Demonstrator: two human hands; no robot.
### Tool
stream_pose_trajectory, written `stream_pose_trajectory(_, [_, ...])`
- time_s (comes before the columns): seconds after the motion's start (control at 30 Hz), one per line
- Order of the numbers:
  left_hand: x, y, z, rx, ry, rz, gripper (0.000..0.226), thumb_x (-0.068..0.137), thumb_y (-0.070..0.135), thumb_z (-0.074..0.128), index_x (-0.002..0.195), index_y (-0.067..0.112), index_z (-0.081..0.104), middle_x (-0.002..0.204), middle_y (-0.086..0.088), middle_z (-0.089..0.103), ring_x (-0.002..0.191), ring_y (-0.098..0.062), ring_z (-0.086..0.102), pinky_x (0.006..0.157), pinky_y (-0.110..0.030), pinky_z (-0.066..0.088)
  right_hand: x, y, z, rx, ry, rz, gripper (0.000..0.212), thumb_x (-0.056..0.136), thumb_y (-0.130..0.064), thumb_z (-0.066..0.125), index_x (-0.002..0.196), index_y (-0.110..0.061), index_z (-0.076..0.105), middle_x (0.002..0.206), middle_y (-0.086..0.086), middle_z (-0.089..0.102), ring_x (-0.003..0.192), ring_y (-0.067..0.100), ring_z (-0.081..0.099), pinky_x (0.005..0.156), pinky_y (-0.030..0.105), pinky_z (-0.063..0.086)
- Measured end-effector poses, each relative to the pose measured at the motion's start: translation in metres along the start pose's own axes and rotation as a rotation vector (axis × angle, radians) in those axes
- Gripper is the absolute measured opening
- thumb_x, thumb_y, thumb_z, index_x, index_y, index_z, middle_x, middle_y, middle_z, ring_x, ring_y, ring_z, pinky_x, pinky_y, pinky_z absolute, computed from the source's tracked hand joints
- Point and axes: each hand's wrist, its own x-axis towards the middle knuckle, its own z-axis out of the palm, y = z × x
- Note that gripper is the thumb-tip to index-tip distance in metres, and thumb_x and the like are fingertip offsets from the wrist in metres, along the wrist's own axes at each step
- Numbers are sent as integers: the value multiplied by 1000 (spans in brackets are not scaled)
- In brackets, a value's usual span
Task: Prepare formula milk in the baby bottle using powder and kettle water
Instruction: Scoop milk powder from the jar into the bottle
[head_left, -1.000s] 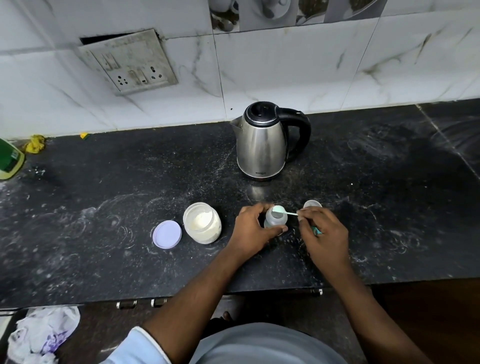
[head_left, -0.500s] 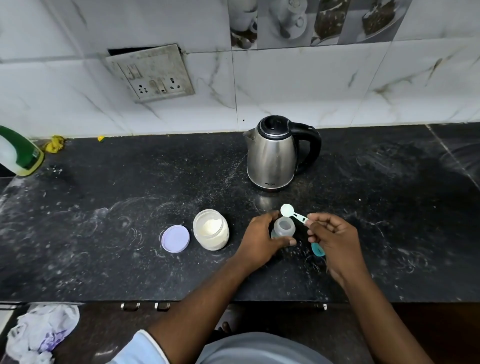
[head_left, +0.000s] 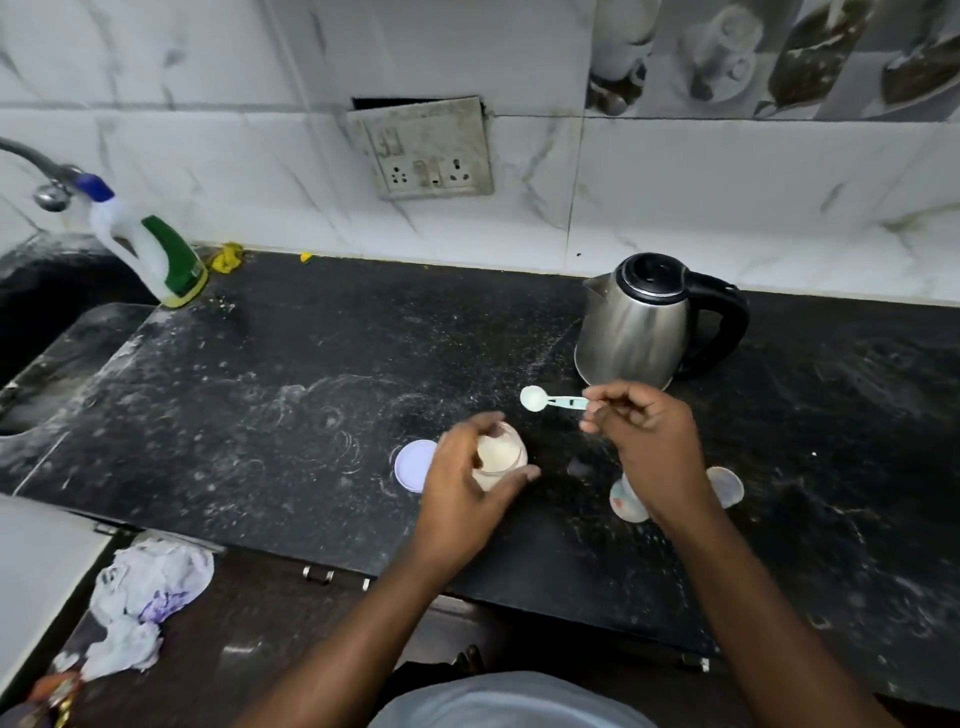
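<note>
So the big change: the left hand (head_left: 467, 480) lets go of the baby bottle (head_left: 627, 503) and is now curled round the powder jar (head_left: 501, 457), just left of centre frame. Half a second ago it was still steadying the bottle while the scoop hung right over its mouth.

The right hand (head_left: 647, 441) has the scoop (head_left: 551, 400) pinched by the handle between thumb and fingertips. It holds the scoop level, up in the air, between the jar and the kettle (head_left: 636, 322). The bowl looks white, but I can't tell whether that's powder or just plastic.

My read is that one scoop went into the bottle and this is the trip back for another. So we're still on the powder stage and no water has gone in yet.

The bottle now stands on its own on the counter (head_left: 291, 395), mostly hidden under the right wrist, right of centre. A clear cap (head_left: 726, 486) sits just to its right. The jar's lilac lid (head_left: 410, 465) lies flat and touches the jar's left side, same as before. The kettle hasn't budged either.

The view has also swung left, so a dish soap bottle (head_left: 150, 254) shows at upper left.
</note>
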Motion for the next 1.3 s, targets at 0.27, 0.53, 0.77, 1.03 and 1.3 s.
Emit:
stream_pose_trajectory(0.27, [13,-31,-28,114,-170,-175,138,54,68,92,159,67,2,138,41,48,137,2,37,109,-3,16,4,7,61,-789,-187,-256,19,88,-3,68,97,-15,80,95,4,76,86,22,67,77,34,52])
stream_pose_trajectory(0.53, [17,-33,-21,149,-219,-191,133,69,44,100,168,46,11,129,44,53,133,-13,45,118,-49,37,7,20,95,-1135,-351,-256,27,99,-13,57,120,-20,73,113,1,74,108,24,55,85,34,46])
stream_pose_trajectory(0.77, [16,-31,-22,133,-217,-214,127,73,36,100,167,39,16,137,27,62,136,-19,48,117,-56,38,5,22,95,-1175,-379,-230,28,102,-18,53,121,-19,74,111,1,77,107,25,57,87,36,51])
stream_pose_trajectory(1.03, [20,-33,-22,172,-218,-212,132,68,36,101,161,54,9,132,29,61,133,-17,49,116,-56,39,-7,5,35,-840,3,-394,16,92,-3,72,105,-7,80,100,8,79,89,29,73,83,40,57])
stream_pose_trajectory(1.3, [28,-14,-19,188,-237,-156,134,52,74,85,164,54,14,157,13,43,145,-14,29,121,-49,33,-7,1,-69,-678,364,-254,14,96,-8,68,105,-14,78,91,-3,77,79,13,71,78,31,56])
